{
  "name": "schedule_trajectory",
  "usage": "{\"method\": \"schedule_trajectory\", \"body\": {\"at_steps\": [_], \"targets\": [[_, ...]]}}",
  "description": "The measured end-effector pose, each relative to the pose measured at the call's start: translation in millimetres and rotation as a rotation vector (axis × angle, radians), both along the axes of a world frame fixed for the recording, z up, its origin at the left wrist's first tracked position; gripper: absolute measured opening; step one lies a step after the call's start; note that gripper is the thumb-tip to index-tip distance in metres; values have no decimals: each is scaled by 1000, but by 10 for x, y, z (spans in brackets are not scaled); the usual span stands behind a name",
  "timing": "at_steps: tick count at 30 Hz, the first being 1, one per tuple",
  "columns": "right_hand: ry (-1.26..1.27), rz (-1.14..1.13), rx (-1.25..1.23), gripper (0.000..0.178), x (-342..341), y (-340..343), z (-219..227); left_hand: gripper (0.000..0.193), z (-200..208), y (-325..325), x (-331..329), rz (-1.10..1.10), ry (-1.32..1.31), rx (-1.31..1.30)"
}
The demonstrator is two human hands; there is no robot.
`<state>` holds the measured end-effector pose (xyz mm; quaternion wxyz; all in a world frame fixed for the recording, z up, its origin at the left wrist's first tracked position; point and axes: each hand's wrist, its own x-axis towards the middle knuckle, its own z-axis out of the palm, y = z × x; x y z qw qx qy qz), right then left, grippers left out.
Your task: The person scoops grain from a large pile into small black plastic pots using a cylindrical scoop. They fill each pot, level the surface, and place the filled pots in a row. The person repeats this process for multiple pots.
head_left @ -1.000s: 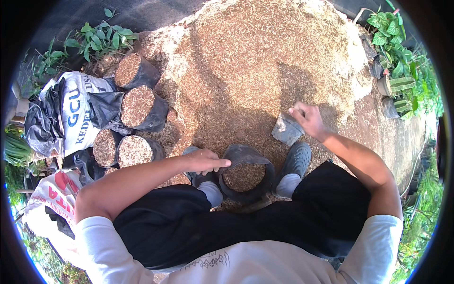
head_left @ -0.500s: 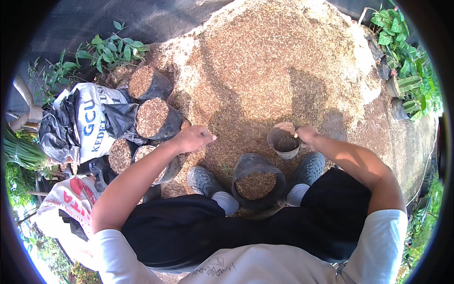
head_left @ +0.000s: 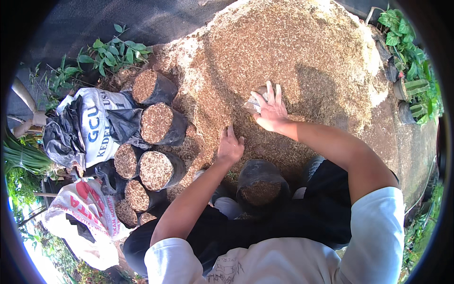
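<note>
My right hand (head_left: pixel 272 111) lies with its fingers spread across a small pot (head_left: pixel 255 98), which is tipped against the heap of brown, chaffy potting mix (head_left: pixel 265 52). The hand hides much of the pot. Lower and to the left, my left hand (head_left: pixel 231 146) rests at the near part of the heap, its fingers loosely extended and nothing visible in them. Between my feet stands a black planting bag (head_left: pixel 257 171) with potting mix inside.
Several filled black planting bags (head_left: pixel 163 124) stand at my left. Beyond them lie a white printed sack (head_left: pixel 97 120) and a white-and-red sack (head_left: pixel 82 206). Dark netting (head_left: pixel 156 21) runs behind the heap. Potted plants (head_left: pixel 409 87) line the right side.
My right hand has carried the small pot forward and left to the heap, and its fingers now spread over it. My left hand has moved right and slightly nearer, its fingers opening.
</note>
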<state>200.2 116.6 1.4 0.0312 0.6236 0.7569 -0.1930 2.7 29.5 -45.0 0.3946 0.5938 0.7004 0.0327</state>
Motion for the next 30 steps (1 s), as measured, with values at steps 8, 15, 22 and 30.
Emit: {"method": "schedule_trajectory", "body": {"at_steps": [8, 15, 22, 30], "targets": [[177, -293, -273, 92, -248, -497, -247, 78, -115, -67, -43, 123, -34, -99], [330, -357, -272, 97, -282, -638, -378, 85, -175, -17, -223, 116, -22, -190], [565, -350, -298, 91, -103, -679, -416, 88, -128, -159, -255, 108, -201, -74], [1443, -583, -570, 80, 285, -466, -257, 61, 671, -447, -440, -81, -125, 228]]}}
